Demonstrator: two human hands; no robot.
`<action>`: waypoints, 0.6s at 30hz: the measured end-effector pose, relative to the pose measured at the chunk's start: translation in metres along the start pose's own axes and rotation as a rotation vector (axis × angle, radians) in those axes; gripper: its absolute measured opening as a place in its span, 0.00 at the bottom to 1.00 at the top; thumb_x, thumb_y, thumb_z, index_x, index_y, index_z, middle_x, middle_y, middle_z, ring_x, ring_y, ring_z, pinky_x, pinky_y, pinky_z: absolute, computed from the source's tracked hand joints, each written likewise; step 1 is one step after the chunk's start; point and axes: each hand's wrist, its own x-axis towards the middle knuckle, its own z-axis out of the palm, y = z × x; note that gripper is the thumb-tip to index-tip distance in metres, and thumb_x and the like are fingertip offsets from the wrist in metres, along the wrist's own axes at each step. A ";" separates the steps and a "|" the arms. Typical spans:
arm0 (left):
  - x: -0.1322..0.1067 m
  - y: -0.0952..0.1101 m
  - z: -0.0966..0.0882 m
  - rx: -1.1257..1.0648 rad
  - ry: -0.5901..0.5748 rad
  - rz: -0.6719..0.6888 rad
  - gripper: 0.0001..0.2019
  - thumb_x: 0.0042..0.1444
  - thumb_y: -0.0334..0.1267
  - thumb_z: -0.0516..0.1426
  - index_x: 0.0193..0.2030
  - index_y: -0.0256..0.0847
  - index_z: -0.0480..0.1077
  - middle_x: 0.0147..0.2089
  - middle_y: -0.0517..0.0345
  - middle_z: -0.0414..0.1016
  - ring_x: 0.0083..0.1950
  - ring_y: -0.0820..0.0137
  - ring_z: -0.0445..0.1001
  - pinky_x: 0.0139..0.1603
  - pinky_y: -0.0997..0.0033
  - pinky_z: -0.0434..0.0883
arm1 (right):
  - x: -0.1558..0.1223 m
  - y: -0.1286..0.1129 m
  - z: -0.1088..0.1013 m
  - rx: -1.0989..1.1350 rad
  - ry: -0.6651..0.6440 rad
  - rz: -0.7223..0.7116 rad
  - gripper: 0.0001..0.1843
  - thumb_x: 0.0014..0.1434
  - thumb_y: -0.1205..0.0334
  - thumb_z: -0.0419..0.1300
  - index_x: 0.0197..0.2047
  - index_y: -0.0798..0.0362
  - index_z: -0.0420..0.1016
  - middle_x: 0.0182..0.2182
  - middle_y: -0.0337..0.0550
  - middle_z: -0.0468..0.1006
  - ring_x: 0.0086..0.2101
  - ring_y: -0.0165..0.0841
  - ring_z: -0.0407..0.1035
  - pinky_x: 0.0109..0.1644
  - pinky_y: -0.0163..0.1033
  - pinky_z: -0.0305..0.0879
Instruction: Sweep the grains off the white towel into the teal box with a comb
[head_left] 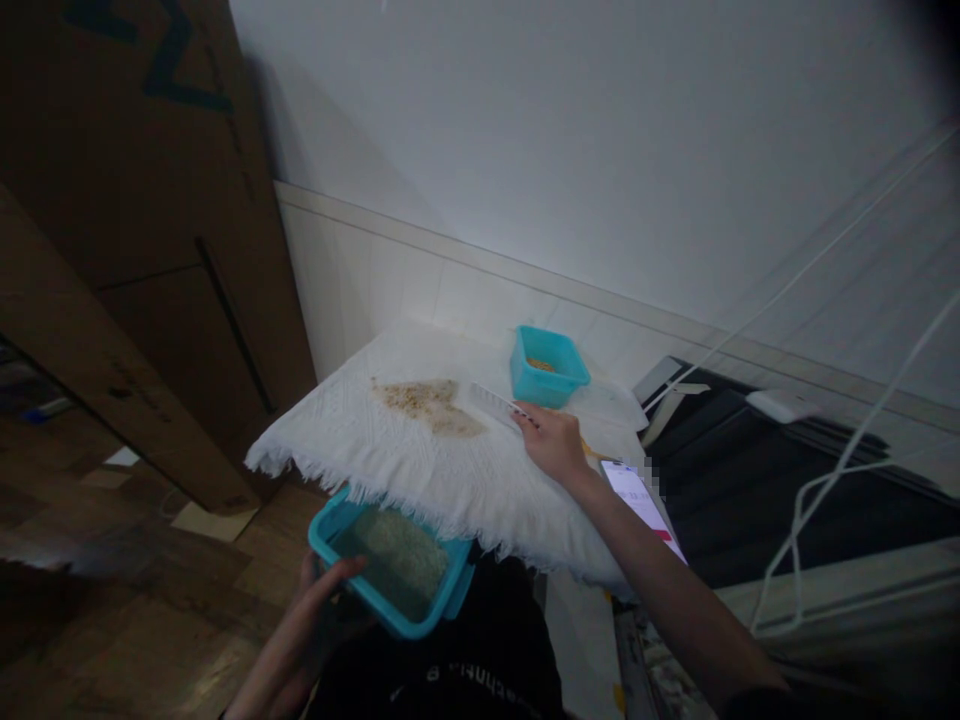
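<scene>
My left hand (319,605) grips the near rim of a teal tub (390,570) holding pale grains, held just below the fringed front edge of a white towel (420,460). My right hand (551,440) rests on the towel, closed on the end of a flat white ruler-like strip (491,400). The strip's far end lies beside a pile of brownish grains (431,405) spread on the towel. A second, smaller teal tub (547,365) with a little brown grain inside stands at the towel's back, just beyond my right hand.
A lit phone (637,495) lies by my right forearm. A large cardboard box (127,230) leans at the left. White cables (825,470) and a white adapter (780,405) hang over a dark surface at the right. Wooden floor shows below left.
</scene>
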 end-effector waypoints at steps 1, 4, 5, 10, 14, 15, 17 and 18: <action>0.000 0.000 0.000 -0.007 -0.007 -0.003 0.37 0.46 0.41 0.74 0.63 0.58 0.68 0.62 0.50 0.78 0.58 0.47 0.81 0.52 0.48 0.80 | -0.006 0.004 -0.003 -0.025 0.014 -0.028 0.13 0.68 0.65 0.62 0.49 0.50 0.89 0.39 0.47 0.90 0.33 0.39 0.84 0.38 0.37 0.75; 0.001 -0.003 0.000 -0.024 -0.017 -0.006 0.37 0.46 0.40 0.74 0.63 0.59 0.67 0.62 0.51 0.78 0.59 0.47 0.81 0.52 0.48 0.80 | -0.025 0.009 -0.009 -0.082 0.037 -0.109 0.13 0.69 0.65 0.61 0.49 0.52 0.88 0.37 0.48 0.90 0.31 0.37 0.84 0.36 0.36 0.74; 0.002 -0.003 0.000 -0.023 -0.016 -0.004 0.37 0.46 0.40 0.74 0.63 0.59 0.67 0.62 0.51 0.78 0.59 0.47 0.81 0.52 0.48 0.80 | -0.031 0.008 -0.011 -0.088 0.043 -0.125 0.13 0.69 0.65 0.61 0.49 0.52 0.88 0.36 0.48 0.90 0.30 0.37 0.83 0.35 0.36 0.74; 0.002 -0.006 0.000 -0.008 -0.037 -0.003 0.39 0.48 0.41 0.74 0.65 0.59 0.65 0.60 0.50 0.78 0.59 0.48 0.80 0.53 0.47 0.79 | -0.053 -0.002 -0.020 -0.047 0.087 -0.200 0.13 0.71 0.64 0.60 0.48 0.53 0.88 0.37 0.48 0.90 0.29 0.34 0.83 0.34 0.34 0.75; 0.006 -0.007 -0.001 0.000 -0.020 0.003 0.43 0.45 0.42 0.75 0.67 0.59 0.63 0.60 0.48 0.78 0.58 0.46 0.80 0.53 0.44 0.79 | -0.062 -0.013 -0.025 -0.020 0.095 -0.239 0.13 0.72 0.64 0.59 0.48 0.53 0.87 0.37 0.46 0.90 0.29 0.33 0.83 0.35 0.33 0.77; 0.007 -0.008 -0.002 0.006 -0.005 -0.002 0.44 0.44 0.42 0.75 0.68 0.59 0.63 0.60 0.47 0.78 0.58 0.45 0.80 0.52 0.43 0.79 | -0.063 -0.016 -0.026 -0.015 0.092 -0.244 0.13 0.72 0.64 0.59 0.48 0.52 0.87 0.37 0.46 0.90 0.29 0.33 0.83 0.36 0.33 0.77; 0.011 -0.009 -0.003 0.020 0.011 -0.009 0.45 0.43 0.44 0.75 0.68 0.60 0.63 0.61 0.46 0.78 0.59 0.43 0.80 0.52 0.42 0.79 | -0.064 -0.021 -0.027 0.002 0.089 -0.263 0.13 0.72 0.65 0.59 0.48 0.51 0.87 0.37 0.45 0.90 0.30 0.33 0.84 0.37 0.33 0.78; 0.013 -0.010 -0.003 0.030 0.012 -0.007 0.46 0.42 0.45 0.75 0.68 0.60 0.62 0.61 0.46 0.77 0.59 0.43 0.80 0.53 0.42 0.79 | -0.063 -0.023 -0.027 0.015 0.091 -0.276 0.13 0.71 0.66 0.59 0.49 0.52 0.87 0.38 0.45 0.90 0.31 0.33 0.84 0.37 0.34 0.79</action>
